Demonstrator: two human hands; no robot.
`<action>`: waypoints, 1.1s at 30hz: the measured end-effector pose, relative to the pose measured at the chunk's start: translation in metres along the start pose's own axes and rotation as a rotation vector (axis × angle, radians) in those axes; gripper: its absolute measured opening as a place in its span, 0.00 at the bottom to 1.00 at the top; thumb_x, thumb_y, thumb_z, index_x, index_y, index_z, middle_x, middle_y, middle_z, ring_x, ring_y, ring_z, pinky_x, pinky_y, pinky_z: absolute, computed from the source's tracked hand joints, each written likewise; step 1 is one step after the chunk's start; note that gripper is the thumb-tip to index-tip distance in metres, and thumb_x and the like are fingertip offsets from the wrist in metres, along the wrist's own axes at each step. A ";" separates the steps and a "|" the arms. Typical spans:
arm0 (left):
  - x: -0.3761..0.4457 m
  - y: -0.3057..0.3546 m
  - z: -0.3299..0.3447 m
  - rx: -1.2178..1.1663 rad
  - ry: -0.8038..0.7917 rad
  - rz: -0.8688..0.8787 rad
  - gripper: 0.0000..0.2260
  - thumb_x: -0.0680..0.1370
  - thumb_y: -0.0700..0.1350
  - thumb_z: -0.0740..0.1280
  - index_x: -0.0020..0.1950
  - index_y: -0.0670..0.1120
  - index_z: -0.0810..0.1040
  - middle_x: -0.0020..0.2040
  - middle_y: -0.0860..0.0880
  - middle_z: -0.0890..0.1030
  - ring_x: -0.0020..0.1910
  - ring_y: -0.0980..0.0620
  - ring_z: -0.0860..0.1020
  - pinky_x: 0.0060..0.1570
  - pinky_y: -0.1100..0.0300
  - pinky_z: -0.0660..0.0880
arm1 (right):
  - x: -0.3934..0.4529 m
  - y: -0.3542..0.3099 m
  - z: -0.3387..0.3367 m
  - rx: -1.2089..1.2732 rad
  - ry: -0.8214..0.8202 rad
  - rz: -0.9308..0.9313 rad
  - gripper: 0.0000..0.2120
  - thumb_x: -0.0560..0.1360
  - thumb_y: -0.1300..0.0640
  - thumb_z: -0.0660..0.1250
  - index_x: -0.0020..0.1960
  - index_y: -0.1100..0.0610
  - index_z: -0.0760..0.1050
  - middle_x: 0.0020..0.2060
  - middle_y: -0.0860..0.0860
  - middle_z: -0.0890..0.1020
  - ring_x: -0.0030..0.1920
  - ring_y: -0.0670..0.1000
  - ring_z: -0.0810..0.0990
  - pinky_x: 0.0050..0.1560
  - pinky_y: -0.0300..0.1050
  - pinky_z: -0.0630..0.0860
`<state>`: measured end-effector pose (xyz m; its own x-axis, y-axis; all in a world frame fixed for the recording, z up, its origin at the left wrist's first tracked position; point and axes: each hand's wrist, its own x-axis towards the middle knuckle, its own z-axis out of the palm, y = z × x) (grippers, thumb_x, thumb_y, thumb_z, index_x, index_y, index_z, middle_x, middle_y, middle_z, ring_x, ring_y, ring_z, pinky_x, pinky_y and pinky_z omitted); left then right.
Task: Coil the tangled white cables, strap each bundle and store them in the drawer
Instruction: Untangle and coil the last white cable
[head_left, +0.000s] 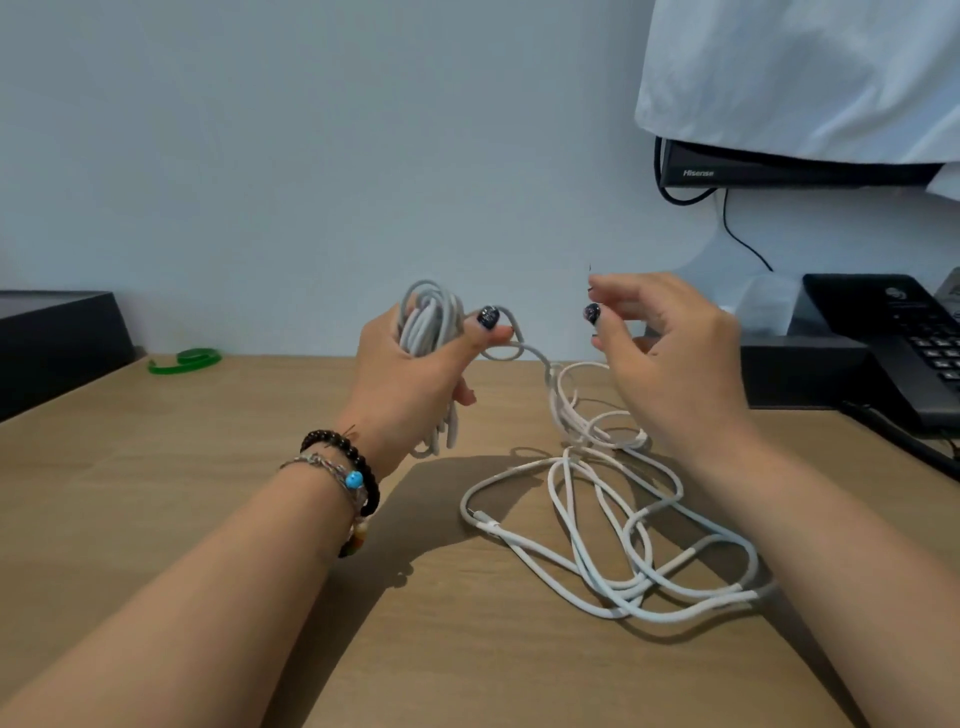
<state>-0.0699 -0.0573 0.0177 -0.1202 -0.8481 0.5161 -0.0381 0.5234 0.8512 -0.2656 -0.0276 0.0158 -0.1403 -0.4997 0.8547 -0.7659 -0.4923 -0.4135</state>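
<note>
My left hand (415, 364) is raised above the wooden desk (208, 519) and grips a coiled bundle of white cable (428, 317), the thumb pressing a loop against it. From that bundle the cable runs down to a loose tangle of white cable (613, 525) lying on the desk at centre right. My right hand (670, 353) hovers above the tangle, to the right of the bundle, with fingers loosely curled and no cable in it. A green strap (184, 358) lies curled at the desk's far left, near the wall.
A black box (52, 338) stands at the left edge. A black desk telephone (904, 338) with its cord sits at the right. Above it hangs a screen (779, 169) under a white cloth. The wall is right behind the desk.
</note>
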 end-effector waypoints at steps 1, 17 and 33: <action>-0.001 0.000 0.001 0.014 -0.030 0.018 0.22 0.70 0.55 0.72 0.52 0.38 0.82 0.27 0.53 0.78 0.23 0.56 0.74 0.27 0.63 0.72 | -0.001 -0.001 0.001 0.020 -0.024 0.015 0.12 0.78 0.63 0.65 0.61 0.57 0.79 0.52 0.49 0.82 0.51 0.44 0.81 0.53 0.40 0.80; 0.006 -0.010 -0.001 -0.320 -0.010 -0.110 0.11 0.77 0.49 0.69 0.37 0.50 0.85 0.33 0.41 0.72 0.24 0.55 0.68 0.34 0.56 0.66 | -0.010 -0.016 0.001 0.765 -0.917 0.607 0.20 0.83 0.50 0.53 0.60 0.59 0.79 0.29 0.58 0.80 0.19 0.46 0.66 0.34 0.44 0.66; 0.001 -0.010 0.006 -0.184 -0.023 -0.064 0.13 0.71 0.57 0.74 0.41 0.48 0.83 0.25 0.49 0.71 0.24 0.52 0.70 0.29 0.58 0.71 | -0.010 -0.025 -0.003 0.863 -0.912 0.558 0.11 0.77 0.57 0.64 0.53 0.54 0.84 0.24 0.54 0.76 0.23 0.47 0.73 0.26 0.34 0.67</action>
<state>-0.0759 -0.0630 0.0088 -0.1465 -0.8761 0.4594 0.1351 0.4423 0.8866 -0.2467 -0.0077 0.0183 0.4169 -0.8975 0.1437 -0.0680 -0.1885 -0.9797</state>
